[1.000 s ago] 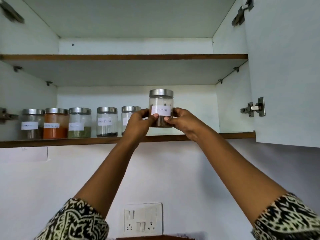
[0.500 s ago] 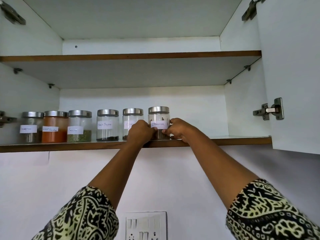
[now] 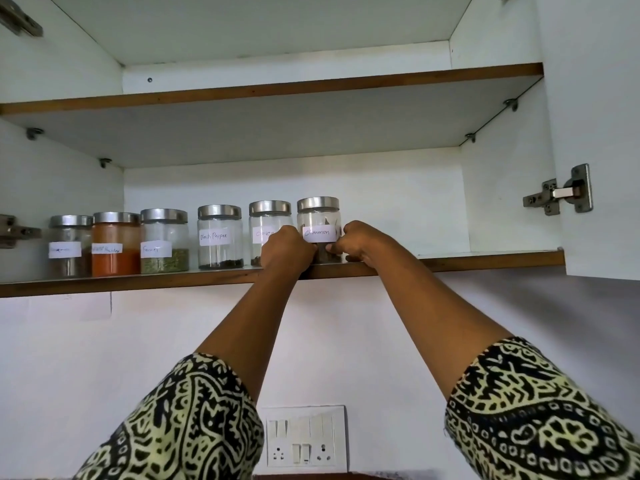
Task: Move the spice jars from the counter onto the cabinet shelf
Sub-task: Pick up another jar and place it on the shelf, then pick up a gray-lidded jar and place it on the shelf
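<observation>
A glass jar labelled Cinnamon [image 3: 318,220] with a steel lid stands upright on the lower cabinet shelf [image 3: 485,259], at the right end of a row of jars. My left hand [image 3: 285,249] grips its lower left side and my right hand [image 3: 360,242] its lower right side. To its left stand the Cloves jar [image 3: 268,220], partly hidden by my left hand, the Black Pepper jar [image 3: 219,237], a Fennel jar [image 3: 164,242], an orange powder jar [image 3: 116,244] and a dim jar [image 3: 69,245] at the far left.
The shelf to the right of the cinnamon jar is bare up to the cabinet's side wall. The open cabinet door [image 3: 599,133] with a hinge [image 3: 561,194] hangs at the right. The upper shelf [image 3: 277,90] spans above. A switch panel [image 3: 304,436] sits on the wall below.
The cinnamon jar came down from in front of the shelf and now rests on it beside the Cloves jar. Both hands lowered with it and still hold its base.
</observation>
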Demonstrator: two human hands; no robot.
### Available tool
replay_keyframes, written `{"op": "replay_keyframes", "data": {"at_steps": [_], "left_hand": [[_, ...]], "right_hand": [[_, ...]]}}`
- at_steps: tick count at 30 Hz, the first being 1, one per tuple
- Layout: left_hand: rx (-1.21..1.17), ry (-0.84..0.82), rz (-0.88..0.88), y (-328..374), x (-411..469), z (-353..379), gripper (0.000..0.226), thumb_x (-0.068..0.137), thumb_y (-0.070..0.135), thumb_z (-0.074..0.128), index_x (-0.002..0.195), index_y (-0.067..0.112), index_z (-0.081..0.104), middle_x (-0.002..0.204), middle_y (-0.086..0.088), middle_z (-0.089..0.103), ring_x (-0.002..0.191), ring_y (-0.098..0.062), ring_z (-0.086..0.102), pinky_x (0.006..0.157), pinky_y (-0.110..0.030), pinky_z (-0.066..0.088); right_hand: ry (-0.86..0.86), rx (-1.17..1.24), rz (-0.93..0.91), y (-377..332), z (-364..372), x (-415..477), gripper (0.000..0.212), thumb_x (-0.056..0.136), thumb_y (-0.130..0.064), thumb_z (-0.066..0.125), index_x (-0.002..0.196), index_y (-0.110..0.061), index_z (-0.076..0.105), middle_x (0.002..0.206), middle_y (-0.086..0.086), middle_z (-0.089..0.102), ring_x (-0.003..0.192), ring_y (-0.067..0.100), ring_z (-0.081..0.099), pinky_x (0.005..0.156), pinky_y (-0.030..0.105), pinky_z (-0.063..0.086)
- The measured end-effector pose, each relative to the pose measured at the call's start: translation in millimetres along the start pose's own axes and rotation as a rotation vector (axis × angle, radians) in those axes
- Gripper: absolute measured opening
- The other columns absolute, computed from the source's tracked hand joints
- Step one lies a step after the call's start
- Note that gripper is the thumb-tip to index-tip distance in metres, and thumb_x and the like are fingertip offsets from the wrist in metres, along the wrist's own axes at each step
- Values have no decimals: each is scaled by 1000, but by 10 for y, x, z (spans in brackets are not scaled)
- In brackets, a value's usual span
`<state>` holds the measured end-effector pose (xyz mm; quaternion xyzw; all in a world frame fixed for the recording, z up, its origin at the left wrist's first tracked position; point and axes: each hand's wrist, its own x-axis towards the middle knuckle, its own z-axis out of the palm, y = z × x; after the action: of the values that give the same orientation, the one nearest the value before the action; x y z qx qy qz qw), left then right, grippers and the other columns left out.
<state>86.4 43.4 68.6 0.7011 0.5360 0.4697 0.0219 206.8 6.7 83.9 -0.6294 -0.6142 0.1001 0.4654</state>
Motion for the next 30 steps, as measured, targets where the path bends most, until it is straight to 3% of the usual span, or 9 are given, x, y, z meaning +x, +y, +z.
{"op": "replay_keyframes", "data": {"at_steps": [5,8,11,13,15,17,21,26,30], "left_hand": [[-31,35,27,31,-158,-70,20,84,16,63,98,2,63,97,-15,68,88,-28,63,67,-30,44],[-154,123,121,38,-400,-107,17,89,12,58,100,3,66,96,-12,69,88,-24,64,68,-26,42],[-381,161,289,-34,-793,-113,30,90,11,57,119,10,64,110,3,67,100,-12,62,79,-22,47],[-467,158,355,-151,-1118,-55,37,90,13,59,126,12,60,119,1,66,108,-10,61,86,-18,47],[-522,140,330,-311,-1455,35,37,90,13,61,126,11,60,123,-2,65,109,-8,59,83,-7,44],[-549,80,277,-532,-1789,173,35,90,15,61,125,13,61,121,-1,65,106,-5,58,76,4,40],[-520,-154,89,-1111,-2440,549,33,90,19,61,123,18,62,120,5,65,103,-3,60,74,4,40],[-486,-458,-32,-1718,-3165,871,32,87,14,65,120,15,64,112,1,69,101,-7,64,87,-21,52],[-373,-737,-33,-2111,-3717,989,41,87,18,66,127,22,58,121,6,63,114,-11,59,97,-30,49]], "right_hand": [[46,-129,13,-27,-69,-195,47,85,-19,67,121,6,51,114,20,58,107,30,58,90,33,45],[135,-287,-42,-55,-66,-437,43,86,-22,65,120,1,52,122,17,59,111,30,57,86,33,45],[230,-232,-203,-5,26,-819,44,88,-26,61,125,-5,51,126,13,59,114,30,57,88,33,45],[256,-150,-289,114,153,-1168,44,88,-28,61,128,-12,51,125,9,61,115,27,57,90,33,46],[241,-81,-301,302,312,-1500,50,89,-29,61,135,-16,47,132,6,58,122,25,54,99,35,46],[197,-29,-243,555,487,-1817,55,90,-30,60,140,-17,42,138,2,53,127,20,50,104,33,42],[28,73,-56,1158,846,-2375,46,90,-26,61,134,-19,50,128,-4,62,113,12,60,96,21,42],[-279,74,119,1894,1300,-2955,39,88,-18,62,127,-14,57,110,0,69,96,6,60,91,21,45],[-491,-83,253,2411,1637,-3372,46,85,-22,65,130,-13,56,114,4,69,108,16,63,97,31,48]]}}
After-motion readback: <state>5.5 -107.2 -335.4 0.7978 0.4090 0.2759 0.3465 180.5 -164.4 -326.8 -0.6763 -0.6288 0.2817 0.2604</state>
